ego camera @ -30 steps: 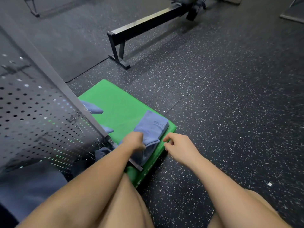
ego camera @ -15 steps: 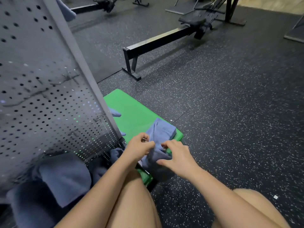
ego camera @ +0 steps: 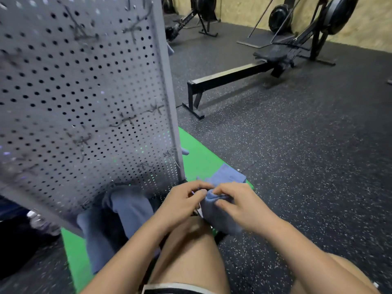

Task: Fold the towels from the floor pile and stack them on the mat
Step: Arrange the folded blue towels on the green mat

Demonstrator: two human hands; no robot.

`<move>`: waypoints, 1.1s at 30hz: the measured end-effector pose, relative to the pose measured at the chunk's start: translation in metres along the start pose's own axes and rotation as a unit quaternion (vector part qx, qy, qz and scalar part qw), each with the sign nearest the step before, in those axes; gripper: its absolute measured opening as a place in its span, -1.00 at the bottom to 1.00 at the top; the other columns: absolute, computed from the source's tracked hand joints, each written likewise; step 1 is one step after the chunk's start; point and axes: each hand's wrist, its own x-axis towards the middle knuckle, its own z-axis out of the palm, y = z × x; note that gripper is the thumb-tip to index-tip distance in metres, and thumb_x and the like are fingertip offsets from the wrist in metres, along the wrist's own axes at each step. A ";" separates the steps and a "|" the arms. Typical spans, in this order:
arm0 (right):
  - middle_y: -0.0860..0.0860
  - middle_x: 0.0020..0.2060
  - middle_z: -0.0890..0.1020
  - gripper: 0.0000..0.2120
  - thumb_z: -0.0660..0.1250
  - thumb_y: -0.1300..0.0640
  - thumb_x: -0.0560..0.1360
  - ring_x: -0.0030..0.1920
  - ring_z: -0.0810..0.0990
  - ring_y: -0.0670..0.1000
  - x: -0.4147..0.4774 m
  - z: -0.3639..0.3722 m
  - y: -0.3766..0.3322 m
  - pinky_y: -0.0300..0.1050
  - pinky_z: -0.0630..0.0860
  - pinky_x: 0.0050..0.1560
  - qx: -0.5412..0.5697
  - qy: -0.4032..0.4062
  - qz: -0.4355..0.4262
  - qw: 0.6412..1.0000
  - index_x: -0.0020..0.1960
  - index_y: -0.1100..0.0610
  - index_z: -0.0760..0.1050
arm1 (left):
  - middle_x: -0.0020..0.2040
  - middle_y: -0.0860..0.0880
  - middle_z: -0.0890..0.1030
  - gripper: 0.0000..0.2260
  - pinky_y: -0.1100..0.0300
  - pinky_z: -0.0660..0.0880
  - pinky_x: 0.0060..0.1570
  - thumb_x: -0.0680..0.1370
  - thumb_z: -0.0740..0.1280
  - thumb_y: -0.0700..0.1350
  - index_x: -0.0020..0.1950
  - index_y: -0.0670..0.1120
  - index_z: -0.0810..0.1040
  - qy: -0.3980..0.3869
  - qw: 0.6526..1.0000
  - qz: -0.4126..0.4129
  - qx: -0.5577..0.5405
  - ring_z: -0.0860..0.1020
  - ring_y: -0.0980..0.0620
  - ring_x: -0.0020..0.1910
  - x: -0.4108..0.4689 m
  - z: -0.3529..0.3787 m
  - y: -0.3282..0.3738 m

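At the right-hand corner of the mat (ego camera: 197,153), I am watching the left hand (ego camera: 182,201) and right hand (ego camera: 241,206) pinching the towel (ego camera: 227,177). Fingers are curling on its near edge, likely squaring the fold for stacking.

No words or numbers can be read here. The blue towel (ego camera: 229,177) on the green mat (ego camera: 199,153) has a small faint mark on it, but it is too tiny and blurry to make out. The far rowing machine (ego camera: 185,19) has pale letters on its bar, and they are too blurry as well.
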 end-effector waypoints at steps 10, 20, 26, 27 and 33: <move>-0.18 -0.07 0.69 -0.80 0.33 -0.08 0.51 0.04 0.58 0.01 0.067 0.020 -0.075 0.09 0.49 0.14 -0.015 -0.031 -0.085 0.996 0.09 -0.13 0.63 | -0.01 0.10 0.75 -0.69 -0.02 0.62 0.06 0.53 0.36 -0.06 0.24 0.18 0.67 0.104 0.992 0.042 0.058 0.68 -0.01 -0.03 -0.051 -0.082 -0.002; -0.06 -0.14 0.60 -0.89 0.55 0.01 0.49 -0.03 0.58 0.07 0.145 0.036 -0.125 0.06 0.52 0.05 0.010 0.045 -0.020 0.999 -0.07 -0.02 0.63 | -0.33 0.12 0.64 -0.91 0.04 0.58 -0.18 0.61 0.46 -0.01 -0.08 0.07 0.64 0.293 0.955 -0.047 0.015 0.62 0.07 -0.28 -0.021 -0.129 -0.014; 0.04 -0.09 0.70 -0.87 0.49 -0.03 0.49 0.00 0.66 0.21 0.175 0.058 -0.130 0.02 0.58 -0.08 -0.076 0.056 0.056 0.994 -0.06 0.01 0.63 | -0.14 0.07 0.68 -0.90 -0.06 0.60 0.03 0.64 0.34 0.07 -0.01 0.08 0.58 0.292 0.945 -0.121 0.082 0.65 -0.05 -0.08 0.008 -0.138 -0.024; 0.08 -0.08 0.73 -0.86 0.47 -0.02 0.49 0.02 0.67 0.25 0.177 0.063 -0.128 0.03 0.58 -0.10 -0.086 0.049 0.062 0.993 -0.03 0.03 0.63 | -0.05 0.04 0.68 -0.89 -0.08 0.58 0.09 0.64 0.32 0.07 0.01 0.07 0.57 0.287 0.941 -0.127 0.123 0.64 -0.08 0.00 0.010 -0.138 -0.025; 0.19 -0.02 0.70 -0.93 0.35 0.11 0.54 0.05 0.64 0.29 0.168 0.085 -0.124 0.01 0.43 -0.15 -0.070 0.030 0.083 0.994 -0.04 0.03 0.46 | 0.01 0.00 0.66 -0.90 0.00 0.58 0.08 0.59 0.30 0.04 -0.03 0.05 0.55 0.214 0.929 -0.190 0.234 0.62 -0.14 0.05 0.007 -0.129 -0.027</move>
